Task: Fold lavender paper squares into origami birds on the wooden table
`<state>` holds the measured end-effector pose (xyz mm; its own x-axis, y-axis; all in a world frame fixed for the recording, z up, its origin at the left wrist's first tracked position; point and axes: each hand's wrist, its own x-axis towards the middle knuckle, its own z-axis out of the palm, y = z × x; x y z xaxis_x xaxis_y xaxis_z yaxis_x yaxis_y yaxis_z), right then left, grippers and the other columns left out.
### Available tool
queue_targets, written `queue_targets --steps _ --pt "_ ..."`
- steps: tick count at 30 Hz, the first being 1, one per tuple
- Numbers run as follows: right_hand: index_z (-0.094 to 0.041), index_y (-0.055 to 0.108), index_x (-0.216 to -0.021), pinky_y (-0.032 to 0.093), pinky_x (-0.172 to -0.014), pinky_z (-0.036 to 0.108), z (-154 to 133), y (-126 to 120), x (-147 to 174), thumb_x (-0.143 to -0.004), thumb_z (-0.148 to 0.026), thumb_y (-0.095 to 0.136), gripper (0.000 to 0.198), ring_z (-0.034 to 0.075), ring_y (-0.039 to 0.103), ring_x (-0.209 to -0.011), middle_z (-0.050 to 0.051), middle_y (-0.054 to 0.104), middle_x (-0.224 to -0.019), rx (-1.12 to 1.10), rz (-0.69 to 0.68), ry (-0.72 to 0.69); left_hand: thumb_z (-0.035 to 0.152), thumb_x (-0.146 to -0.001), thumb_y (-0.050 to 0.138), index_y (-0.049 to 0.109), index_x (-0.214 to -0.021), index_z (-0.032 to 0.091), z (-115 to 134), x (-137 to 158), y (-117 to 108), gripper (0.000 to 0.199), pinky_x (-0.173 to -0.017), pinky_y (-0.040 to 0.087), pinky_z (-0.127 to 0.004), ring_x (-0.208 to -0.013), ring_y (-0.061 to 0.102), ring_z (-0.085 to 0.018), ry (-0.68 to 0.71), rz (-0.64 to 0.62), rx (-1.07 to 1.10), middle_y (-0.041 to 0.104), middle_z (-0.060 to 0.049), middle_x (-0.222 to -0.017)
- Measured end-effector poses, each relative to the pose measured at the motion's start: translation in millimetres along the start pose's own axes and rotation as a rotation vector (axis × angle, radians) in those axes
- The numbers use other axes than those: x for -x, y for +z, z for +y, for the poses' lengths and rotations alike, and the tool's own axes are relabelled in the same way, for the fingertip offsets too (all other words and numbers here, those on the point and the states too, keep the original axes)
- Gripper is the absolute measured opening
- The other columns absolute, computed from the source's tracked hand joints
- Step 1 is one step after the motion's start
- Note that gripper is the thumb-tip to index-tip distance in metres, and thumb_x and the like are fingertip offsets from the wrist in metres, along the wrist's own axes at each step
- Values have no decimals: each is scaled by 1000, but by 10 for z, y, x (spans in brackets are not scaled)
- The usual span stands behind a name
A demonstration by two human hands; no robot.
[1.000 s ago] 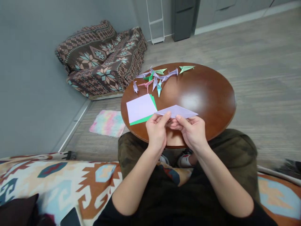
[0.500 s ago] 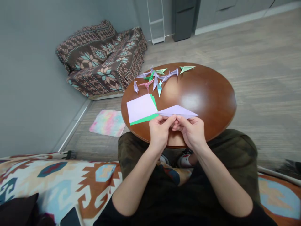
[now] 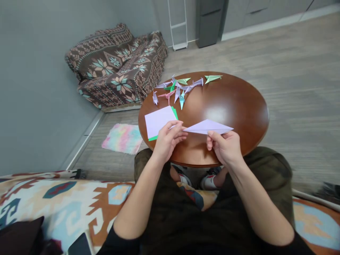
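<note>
A lilac folded origami paper point(image 3: 208, 125), long and pointed at both ends, is held over the near part of the table. My right hand point(image 3: 225, 145) pinches its lower edge right of the middle, thumb on top. At the paper's left tip is my left hand point(image 3: 170, 139), its fingers stretched out and a little apart; whether they touch the tip I cannot tell. Partly behind that hand lies a stack of square sheets, with a lilac sheet point(image 3: 159, 120) on top and green sheets point(image 3: 174, 112) sticking out beneath.
Several folded paper cranes, among them a pink crane point(image 3: 168, 95) and a blue crane point(image 3: 182, 100), stand at the back left of the oval wooden table point(image 3: 247, 106). A pale green folded piece point(image 3: 212, 78) lies at the back edge. Beyond is a covered sofa point(image 3: 119, 71).
My hands have moved apart. The left hand has let go of the paper's lower edge and shifted left, while the right hand has carried the folded paper slightly to the right.
</note>
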<state>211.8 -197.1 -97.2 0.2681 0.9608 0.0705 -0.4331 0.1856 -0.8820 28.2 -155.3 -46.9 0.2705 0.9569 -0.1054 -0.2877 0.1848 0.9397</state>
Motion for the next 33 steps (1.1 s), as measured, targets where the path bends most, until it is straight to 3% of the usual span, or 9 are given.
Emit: queue_targets --steps 2,4,7,10,17,25,30,33 --pt "-16 71 -62 46 -39 22 11 -18 0 -81 -28 84 25 11 56 -39 1 67 -52 47 -31 8 33 -68 92 66 -113 20 19 20 8 53 -79 54 -27 -83 72 -16 -18 -135 -96 76 -2 -93" --pt "-16 71 -62 44 -38 22 5 -20 13 -82 -27 83 26 11 55 -37 1 65 -50 103 -71 17 26 -67 93 67 -110 18 12 26 24 51 -78 52 -26 -82 71 -16 6 -215 -247 76 -3 -92" --pt "-16 69 -58 42 -38 22 -54 8 44 -82 -26 81 29 10 53 -36 1 62 -45 190 -133 29 28 -72 89 69 -101 14 -11 18 38 38 -73 48 -24 -78 69 -15 44 -213 -407 76 -4 -86" --pt "-16 67 -53 43 -39 22 -133 51 67 -79 -23 81 30 11 53 -36 1 61 -43 261 -183 46 26 -74 85 70 -103 13 -9 12 30 35 -78 49 -26 -82 71 -18 21 -252 -459 78 -7 -92" --pt "-16 69 -59 48 -38 24 -151 97 96 -71 -18 79 16 14 57 -37 1 65 -47 340 -244 97 25 -66 85 72 -99 11 42 51 48 38 -74 49 -28 -79 71 -20 -36 -193 -518 79 -10 -90" --pt "-16 69 -58 48 -36 24 -156 108 119 -70 -16 73 13 14 56 -34 1 64 -45 361 -209 89 22 -62 83 73 -89 12 51 52 75 30 -69 45 -24 -71 66 -15 -91 -191 -475 76 -4 -81" --pt "-18 69 -68 45 -37 25 -159 -113 -2 -73 -21 74 7 13 56 -37 0 66 -53 336 -129 7 20 -61 84 70 -84 12 142 37 -186 28 -62 39 -21 -64 60 -11 -76 -111 -434 71 0 -73" --pt "-21 68 -77 51 -49 25 -243 -222 -81 -82 -27 73 9 13 60 -47 -2 66 -61 346 -2 -103 18 -59 84 61 -95 16 221 47 -306 42 -58 35 -19 -60 57 -10 -90 -108 -472 71 2 -72"
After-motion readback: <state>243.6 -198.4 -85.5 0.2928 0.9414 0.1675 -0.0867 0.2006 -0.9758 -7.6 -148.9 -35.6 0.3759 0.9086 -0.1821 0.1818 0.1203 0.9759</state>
